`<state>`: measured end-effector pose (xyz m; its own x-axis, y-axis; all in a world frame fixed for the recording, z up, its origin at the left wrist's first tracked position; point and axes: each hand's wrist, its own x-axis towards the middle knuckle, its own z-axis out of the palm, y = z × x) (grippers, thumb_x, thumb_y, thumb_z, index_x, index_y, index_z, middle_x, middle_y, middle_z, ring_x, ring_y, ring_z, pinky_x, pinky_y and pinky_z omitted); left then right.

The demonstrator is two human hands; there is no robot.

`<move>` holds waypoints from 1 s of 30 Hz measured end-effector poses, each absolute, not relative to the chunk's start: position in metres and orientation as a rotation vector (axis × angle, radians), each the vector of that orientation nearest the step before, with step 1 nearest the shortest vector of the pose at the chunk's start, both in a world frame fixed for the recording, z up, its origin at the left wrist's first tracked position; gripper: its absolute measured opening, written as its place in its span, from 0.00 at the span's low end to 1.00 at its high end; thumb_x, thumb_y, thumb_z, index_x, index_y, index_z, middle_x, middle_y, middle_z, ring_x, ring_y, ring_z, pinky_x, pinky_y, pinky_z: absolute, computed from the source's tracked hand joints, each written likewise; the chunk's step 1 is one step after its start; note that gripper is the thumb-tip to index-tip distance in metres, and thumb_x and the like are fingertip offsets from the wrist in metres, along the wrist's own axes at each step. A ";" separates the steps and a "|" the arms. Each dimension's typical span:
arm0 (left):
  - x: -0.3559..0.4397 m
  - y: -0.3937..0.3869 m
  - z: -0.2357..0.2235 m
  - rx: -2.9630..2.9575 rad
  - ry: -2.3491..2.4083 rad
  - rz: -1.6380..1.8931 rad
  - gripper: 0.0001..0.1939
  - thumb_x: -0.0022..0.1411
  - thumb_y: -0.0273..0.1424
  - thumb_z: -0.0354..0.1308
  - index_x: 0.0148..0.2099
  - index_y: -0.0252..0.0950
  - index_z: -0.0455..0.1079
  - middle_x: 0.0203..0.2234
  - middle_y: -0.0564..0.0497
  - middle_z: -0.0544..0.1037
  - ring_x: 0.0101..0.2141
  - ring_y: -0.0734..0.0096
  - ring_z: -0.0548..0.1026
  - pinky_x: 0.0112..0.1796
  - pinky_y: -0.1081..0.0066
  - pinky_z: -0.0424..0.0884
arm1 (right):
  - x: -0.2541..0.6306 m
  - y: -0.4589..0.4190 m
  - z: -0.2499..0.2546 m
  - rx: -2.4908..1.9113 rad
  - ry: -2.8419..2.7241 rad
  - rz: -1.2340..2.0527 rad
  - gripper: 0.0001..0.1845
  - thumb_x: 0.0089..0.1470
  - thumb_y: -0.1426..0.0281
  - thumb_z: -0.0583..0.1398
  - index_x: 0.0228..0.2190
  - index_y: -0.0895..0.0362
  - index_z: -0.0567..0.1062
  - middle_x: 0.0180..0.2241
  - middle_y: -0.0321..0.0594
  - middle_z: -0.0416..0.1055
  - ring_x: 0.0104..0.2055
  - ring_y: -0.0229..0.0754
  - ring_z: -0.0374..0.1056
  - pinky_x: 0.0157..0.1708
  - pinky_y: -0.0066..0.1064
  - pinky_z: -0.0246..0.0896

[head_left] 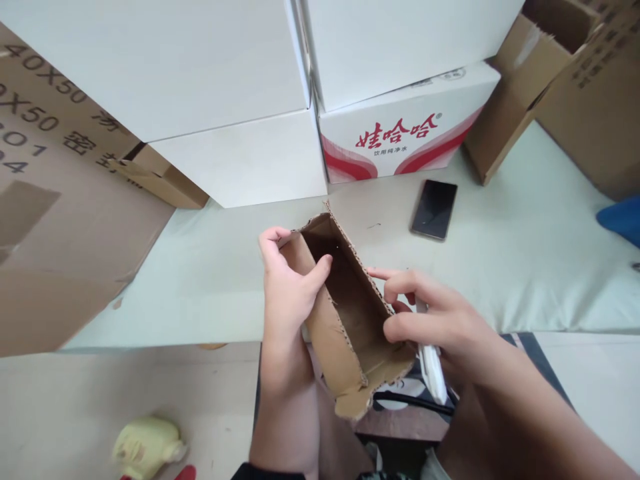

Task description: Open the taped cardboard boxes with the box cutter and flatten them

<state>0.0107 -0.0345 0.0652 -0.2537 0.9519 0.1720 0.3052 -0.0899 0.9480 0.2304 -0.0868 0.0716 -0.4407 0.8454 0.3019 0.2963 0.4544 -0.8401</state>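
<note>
A long, narrow open cardboard box (pixel 325 320) with rough-cut corrugated edges is tilted over the front edge of the table, its hollow inside facing me. My left hand (pixel 293 280) is closed on its left wall near the far end, with the thumb over the inside. At the right wall, the fingers of my right hand (pixel 425 307) are bent, the fingertips at or close to the cut edge. A slim white handled tool (pixel 433 373) is held in that hand and sticks out below the palm; its working end is hidden.
Beyond the box, a black phone (pixel 435 209) lies on the pale green tablecloth (pixel 210 280). White cartons (pixel 250 160), one with red print (pixel 400 143), are stacked behind. Brown cardboard boxes stand left (pixel 75 220) and right (pixel 520 93). A yellow bottle (pixel 147 447) is on the floor.
</note>
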 end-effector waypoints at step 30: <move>0.003 -0.030 0.068 0.977 1.338 1.539 0.27 0.38 0.29 0.55 0.45 0.44 0.58 0.43 0.49 0.75 0.49 0.58 0.72 0.42 0.63 0.65 | 0.261 -0.069 0.087 -1.738 -1.858 0.506 0.25 0.54 0.72 0.56 0.51 0.48 0.80 0.51 0.42 0.80 0.50 0.55 0.78 0.45 0.47 0.74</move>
